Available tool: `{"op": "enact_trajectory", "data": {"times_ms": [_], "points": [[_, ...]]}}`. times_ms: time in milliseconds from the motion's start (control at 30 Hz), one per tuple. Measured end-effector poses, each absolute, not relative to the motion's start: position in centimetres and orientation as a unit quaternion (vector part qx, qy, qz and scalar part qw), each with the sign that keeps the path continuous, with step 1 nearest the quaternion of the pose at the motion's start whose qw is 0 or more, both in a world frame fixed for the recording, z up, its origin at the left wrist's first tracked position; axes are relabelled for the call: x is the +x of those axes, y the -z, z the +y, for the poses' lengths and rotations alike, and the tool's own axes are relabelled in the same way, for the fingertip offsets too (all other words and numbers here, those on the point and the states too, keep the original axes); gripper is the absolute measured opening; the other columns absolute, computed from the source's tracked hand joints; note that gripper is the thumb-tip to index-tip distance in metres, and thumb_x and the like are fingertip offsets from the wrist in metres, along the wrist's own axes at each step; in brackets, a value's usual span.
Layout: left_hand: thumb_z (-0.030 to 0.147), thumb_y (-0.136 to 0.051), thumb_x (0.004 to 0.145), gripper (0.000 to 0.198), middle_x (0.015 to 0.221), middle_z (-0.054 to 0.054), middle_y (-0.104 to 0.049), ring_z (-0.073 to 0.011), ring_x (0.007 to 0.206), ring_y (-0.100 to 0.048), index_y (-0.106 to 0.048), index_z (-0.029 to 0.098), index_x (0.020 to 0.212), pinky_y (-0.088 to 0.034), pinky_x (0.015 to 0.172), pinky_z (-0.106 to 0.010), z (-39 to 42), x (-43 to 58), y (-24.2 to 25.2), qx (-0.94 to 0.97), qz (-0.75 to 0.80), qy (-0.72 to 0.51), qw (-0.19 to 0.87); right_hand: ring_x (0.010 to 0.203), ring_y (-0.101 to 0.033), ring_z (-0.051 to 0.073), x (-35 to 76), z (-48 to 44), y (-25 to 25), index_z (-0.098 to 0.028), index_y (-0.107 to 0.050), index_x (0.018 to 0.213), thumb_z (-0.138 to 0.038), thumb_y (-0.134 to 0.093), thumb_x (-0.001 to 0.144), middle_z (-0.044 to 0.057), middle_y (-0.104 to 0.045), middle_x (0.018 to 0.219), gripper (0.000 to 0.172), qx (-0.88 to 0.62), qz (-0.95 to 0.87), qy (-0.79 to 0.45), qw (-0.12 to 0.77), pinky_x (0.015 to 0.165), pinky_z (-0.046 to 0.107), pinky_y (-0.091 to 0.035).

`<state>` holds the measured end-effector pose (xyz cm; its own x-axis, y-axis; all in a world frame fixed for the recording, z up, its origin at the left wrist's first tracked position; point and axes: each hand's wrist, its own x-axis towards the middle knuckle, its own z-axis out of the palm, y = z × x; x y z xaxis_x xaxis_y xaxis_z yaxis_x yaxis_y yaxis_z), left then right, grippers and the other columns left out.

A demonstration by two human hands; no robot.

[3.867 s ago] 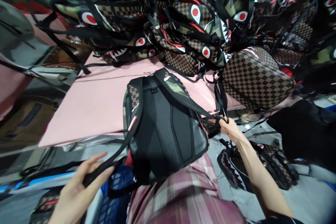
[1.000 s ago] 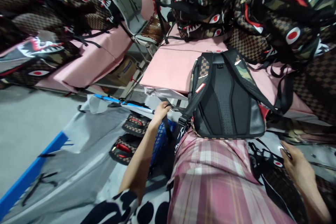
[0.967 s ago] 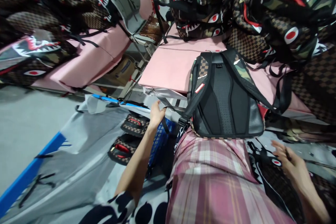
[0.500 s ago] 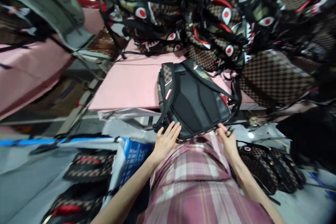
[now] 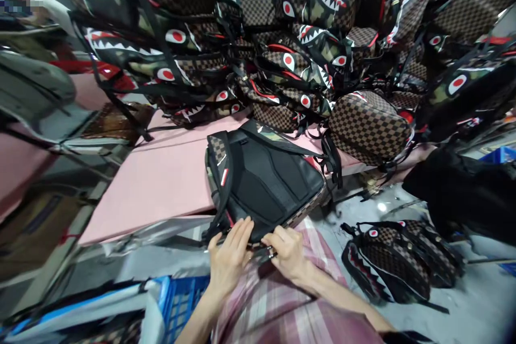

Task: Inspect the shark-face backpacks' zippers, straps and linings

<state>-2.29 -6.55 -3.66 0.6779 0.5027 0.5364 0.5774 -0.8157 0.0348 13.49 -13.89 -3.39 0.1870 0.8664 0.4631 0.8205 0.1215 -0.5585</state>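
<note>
A black backpack (image 5: 268, 183) with a padded back panel, brown checkered sides and shoulder straps lies with its back upward, its near end over the table edge by my plaid clothing. My left hand (image 5: 229, 258) grips the near bottom edge, fingers pressed on the black panel. Close beside it, my right hand (image 5: 289, 252) is closed at the same edge. A small dark tool with a ring-like part (image 5: 270, 251) shows at its fingers; its exact kind is unclear. The undersides of both hands' grips are hidden.
The pink table (image 5: 161, 183) carries piled checkered and camouflage backpacks (image 5: 298, 64) with shark-mouth prints. A checkered bag (image 5: 368, 126) sits at right. More backpacks (image 5: 397, 258) lie on the floor at lower right. A blue crate (image 5: 183, 301) stands at lower left.
My right hand has moved left along the backpack's bottom edge, close to my left hand. The left hand has gone from lying flat to gripping the edge. The view has shifted right and up.
</note>
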Motion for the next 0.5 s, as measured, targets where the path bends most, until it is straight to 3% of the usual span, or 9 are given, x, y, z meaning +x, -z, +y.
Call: {"op": "enact_trajectory", "data": {"times_ms": [167,300,400,500], "points": [[0.011,-0.044,0.081,0.063,0.124,-0.010,-0.056,-0.0238,0.108,-0.057,-0.026,0.025,0.140,-0.014,0.102,-0.043,-5.7,-6.0,3.6,-0.924,-0.297,0.225,0.087,0.066,-0.054,0.016,21.8,-15.9,2.3,-0.018,-0.065,0.080,-0.014,-0.044,0.077,0.004,-0.060,0.072,0.021,-0.722,-0.541,-0.036,0.429,0.059,0.027,-0.037],[0.009,-0.044,0.079,0.057,0.126,-0.009,-0.054,-0.0238,0.114,-0.053,-0.038,0.024,0.134,-0.014,0.105,-0.046,-5.6,-9.5,3.9,-0.939,-0.303,0.154,0.057,0.064,-0.057,0.016,27.7,-16.2,2.5,-0.017,-0.066,0.072,-0.025,-0.050,0.078,0.003,-0.063,0.068,0.019,-0.731,-0.510,-0.145,0.428,0.059,0.025,-0.041],[0.011,-0.046,0.077,0.053,0.130,-0.009,-0.051,-0.0255,0.121,-0.046,-0.045,0.023,0.128,-0.021,0.104,-0.047,-6.0,-10.3,4.0,-0.930,-0.351,0.102,-0.047,0.064,-0.059,0.016,28.6,-14.6,3.1,-0.016,-0.069,0.082,-0.038,-0.050,0.081,0.004,-0.067,0.073,0.029,-0.731,-0.481,-0.208,0.437,0.060,0.025,-0.044],[0.023,-0.049,0.078,0.053,0.130,-0.012,-0.050,-0.0251,0.122,-0.045,-0.042,0.018,0.131,-0.032,0.102,-0.043,-6.0,-8.5,4.0,-0.849,-0.458,0.136,-0.224,0.065,-0.057,0.016,27.5,-12.2,3.9,-0.016,-0.067,0.094,-0.045,-0.056,0.075,0.004,-0.066,0.077,0.036,-0.748,-0.445,-0.217,0.442,0.063,0.027,-0.043]]}}
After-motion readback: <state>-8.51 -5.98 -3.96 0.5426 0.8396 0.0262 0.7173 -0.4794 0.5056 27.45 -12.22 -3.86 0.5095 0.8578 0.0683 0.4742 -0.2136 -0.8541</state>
